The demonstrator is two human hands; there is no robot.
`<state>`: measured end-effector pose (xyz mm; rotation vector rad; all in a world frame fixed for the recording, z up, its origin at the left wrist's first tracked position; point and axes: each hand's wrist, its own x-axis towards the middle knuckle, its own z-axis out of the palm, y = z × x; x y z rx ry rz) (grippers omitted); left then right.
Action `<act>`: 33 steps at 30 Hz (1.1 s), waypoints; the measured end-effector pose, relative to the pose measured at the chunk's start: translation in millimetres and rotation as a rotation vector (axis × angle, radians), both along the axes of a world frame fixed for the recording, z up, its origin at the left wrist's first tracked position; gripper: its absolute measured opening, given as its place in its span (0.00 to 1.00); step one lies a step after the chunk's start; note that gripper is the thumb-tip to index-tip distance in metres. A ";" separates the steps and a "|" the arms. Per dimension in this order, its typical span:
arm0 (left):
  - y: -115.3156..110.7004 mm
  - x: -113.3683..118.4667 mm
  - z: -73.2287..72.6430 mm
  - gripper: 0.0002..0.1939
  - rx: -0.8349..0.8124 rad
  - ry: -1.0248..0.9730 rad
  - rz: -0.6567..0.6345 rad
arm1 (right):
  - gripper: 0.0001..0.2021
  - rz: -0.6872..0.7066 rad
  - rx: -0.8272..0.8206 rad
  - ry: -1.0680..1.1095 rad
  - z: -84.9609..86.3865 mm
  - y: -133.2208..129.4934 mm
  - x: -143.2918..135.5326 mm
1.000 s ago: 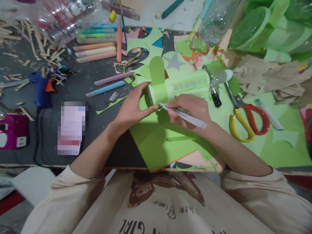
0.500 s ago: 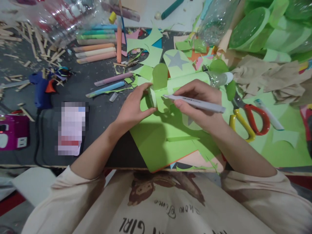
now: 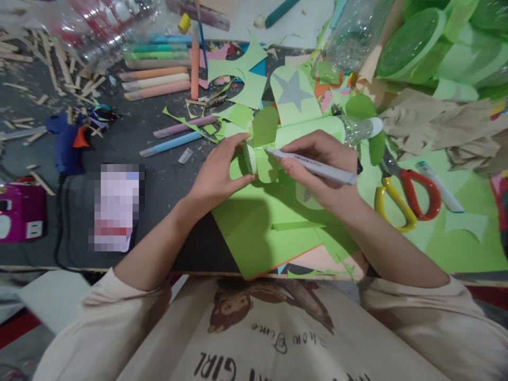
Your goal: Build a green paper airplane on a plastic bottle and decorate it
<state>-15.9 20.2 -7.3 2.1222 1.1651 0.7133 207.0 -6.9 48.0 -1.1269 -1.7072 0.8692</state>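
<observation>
A bottle (image 3: 329, 127) wrapped in light green paper lies sideways, its white cap (image 3: 376, 126) pointing right. My left hand (image 3: 220, 172) grips its base end between thumb and fingers. Pinched in my right hand (image 3: 325, 159) is a grey-white marker (image 3: 327, 170), whose tip meets the green paper near the base. Rounded paper pieces stick out from the bottle, one dark green (image 3: 265, 126) and one pale with a grey star (image 3: 294, 91). Part of another star piece shows under my right hand.
Red-and-yellow scissors (image 3: 423, 196) and crumpled brown paper (image 3: 440, 124) lie at the right. Green sheets (image 3: 246, 238) lie beneath the bottle. Leftward are a phone (image 3: 117, 206), a blue glue gun (image 3: 65, 143) and several markers (image 3: 159, 75). Clear bottles are at the back.
The bottle has turned slightly, bringing the upper star piece further into view. The marker tip has shifted slightly up along the paper, and a thin green scrap now lies over the purple marker.
</observation>
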 end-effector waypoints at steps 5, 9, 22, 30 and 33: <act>1.7 -1.9 -4.2 0.36 0.033 0.012 -0.019 | 0.04 0.003 -0.052 0.007 1.5 -0.6 -0.5; 2.8 -3.0 -6.6 0.36 0.041 -0.010 -0.027 | 0.06 0.018 -0.069 -0.003 1.7 -0.7 0.4; 3.4 -3.4 -7.3 0.37 0.034 -0.051 -0.033 | 0.07 0.123 0.024 -0.168 5.0 1.5 3.5; 3.6 -4.2 -8.3 0.39 0.031 -0.055 -0.026 | 0.07 0.190 0.153 -0.297 4.4 3.4 5.1; 3.5 -4.5 -9.1 0.39 0.031 -0.064 -0.030 | 0.07 0.208 0.225 -0.358 0.6 3.5 4.5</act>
